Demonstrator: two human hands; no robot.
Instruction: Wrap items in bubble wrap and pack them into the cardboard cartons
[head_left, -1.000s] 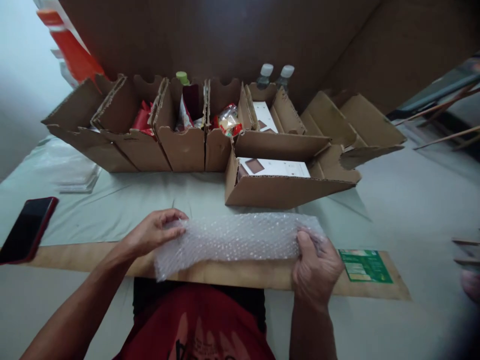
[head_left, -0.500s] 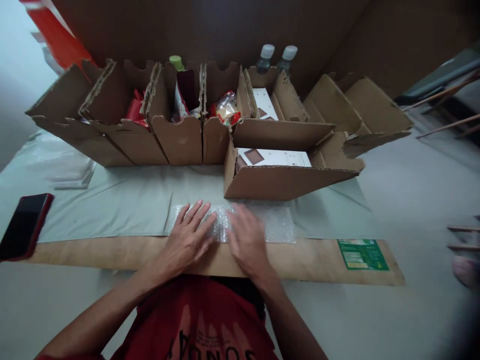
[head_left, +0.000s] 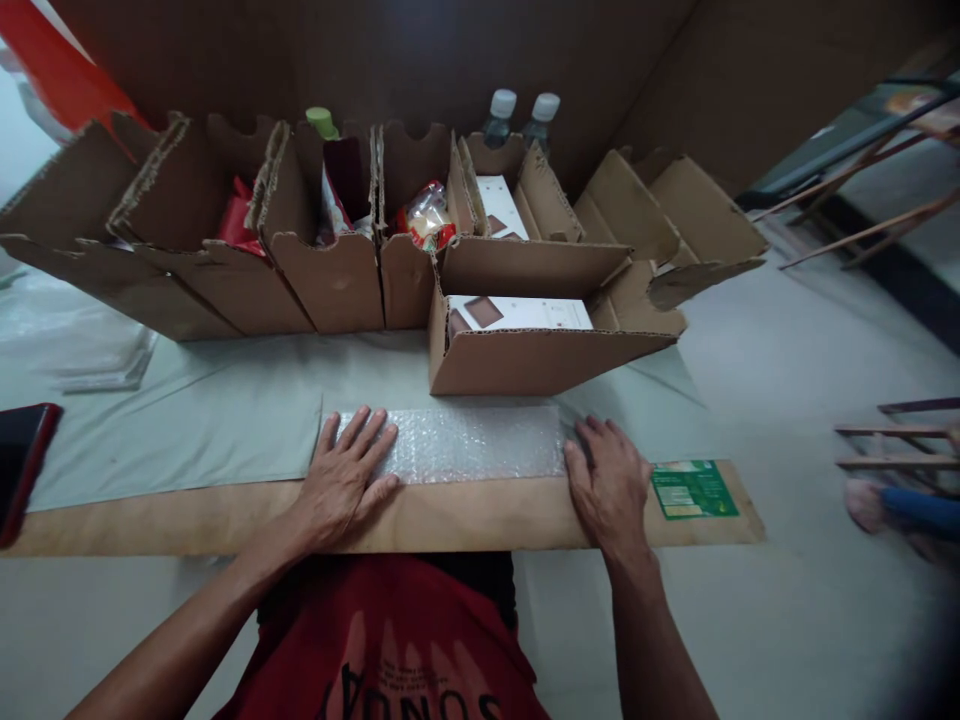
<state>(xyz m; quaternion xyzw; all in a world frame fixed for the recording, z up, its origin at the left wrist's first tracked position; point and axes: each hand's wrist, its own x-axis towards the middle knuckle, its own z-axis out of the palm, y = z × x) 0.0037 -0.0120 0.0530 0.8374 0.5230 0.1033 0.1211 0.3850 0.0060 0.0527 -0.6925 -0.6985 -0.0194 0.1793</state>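
A flat piece of bubble wrap [head_left: 480, 443] lies along the front of the table, between my hands. My left hand [head_left: 345, 475] rests with spread fingers on its left end. Just past its right end, my right hand [head_left: 609, 480] lies palm down with the fingers out, nearest to the wrap's right edge. Neither hand grips anything. Behind the wrap stands a cardboard bin [head_left: 540, 362] holding a white box [head_left: 525, 312] with a brown square printed on it.
Several cardboard bins [head_left: 326, 285] stand in a row behind, with packets inside. Two capped bottles [head_left: 501, 118] show at the back. Clear plastic bags [head_left: 97, 350] and a phone [head_left: 22, 460] lie at left. A green label [head_left: 695, 490] is at right, and a person's foot [head_left: 864, 505] shows beyond the table.
My right hand has moved right, from the middle of the bubble wrap to past its right end. My left hand stays on the left end. The view has shifted somewhat to the right.
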